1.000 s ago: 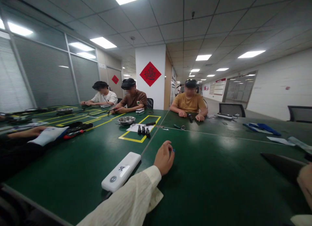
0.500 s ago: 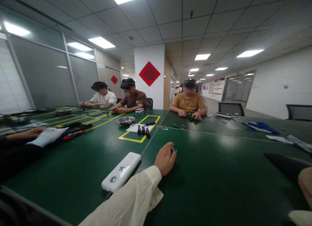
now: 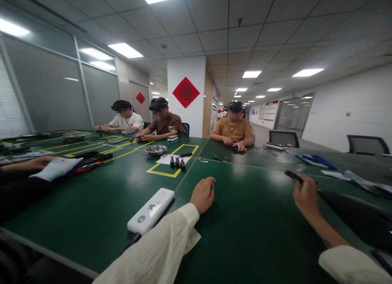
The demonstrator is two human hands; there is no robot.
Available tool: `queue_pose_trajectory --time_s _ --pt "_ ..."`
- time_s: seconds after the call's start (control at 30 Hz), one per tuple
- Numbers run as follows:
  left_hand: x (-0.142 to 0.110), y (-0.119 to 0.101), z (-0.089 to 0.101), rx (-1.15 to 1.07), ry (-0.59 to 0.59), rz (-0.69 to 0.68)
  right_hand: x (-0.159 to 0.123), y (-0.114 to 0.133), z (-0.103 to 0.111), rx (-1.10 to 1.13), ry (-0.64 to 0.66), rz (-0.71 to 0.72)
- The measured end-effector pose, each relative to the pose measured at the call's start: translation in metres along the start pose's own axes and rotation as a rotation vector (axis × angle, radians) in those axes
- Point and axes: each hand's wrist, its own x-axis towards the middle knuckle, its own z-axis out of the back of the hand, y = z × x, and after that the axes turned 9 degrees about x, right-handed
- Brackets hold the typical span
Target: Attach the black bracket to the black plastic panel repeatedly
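My left hand (image 3: 202,195) rests on the green table (image 3: 245,231), with loosely curled fingers, a little apart and nothing visible in them. Beside its forearm lies a white oblong device (image 3: 151,210) marked 26, with a round button and a dark cable. My right hand (image 3: 307,196) is raised over the right part of the table. Between its thumb and fingers is a small black oblong object (image 3: 294,176), slightly blurred, its kind unclear. Under and behind that wrist lies a dark flat item (image 3: 355,214).
Several small black pieces (image 3: 177,163) stand in a yellow taped frame, near a metal bowl (image 3: 156,150). A green-handled tool (image 3: 221,158) lies beyond. Blue-and-white gloves (image 3: 317,161) lie right. Co-workers sit across; another person's hand (image 3: 43,162) is at left beside a red-handled tool (image 3: 87,167).
My right hand has come in from the right edge, now holding the black object over the table. My left hand stays put, its fingers curling slightly more. The view has turned slightly right.
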Motion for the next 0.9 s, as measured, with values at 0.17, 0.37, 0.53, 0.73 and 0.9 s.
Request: queue_pose_trajectory --time_s 0.17,0.37,0.53,0.73,0.9 --pt "0.002 0.004 0.003 -0.050 -0.093 0.091 -0.026 0.099 -0.039 0.297 0.328 0.240" --pt "0.005 0.015 -0.003 -0.123 -0.258 0.214 -0.055 0.194 -0.033 0.495 0.653 0.324" --pt "0.010 0.028 -0.003 -0.161 -0.329 0.351 -0.059 0.214 -0.021 0.398 0.797 0.550" --pt "0.012 0.034 -0.001 -0.215 -0.368 0.446 -0.050 0.218 -0.012 0.272 0.769 0.877" --pt "0.011 0.035 -0.004 -0.226 -0.359 0.454 -0.026 0.167 -0.021 0.066 0.493 0.573"
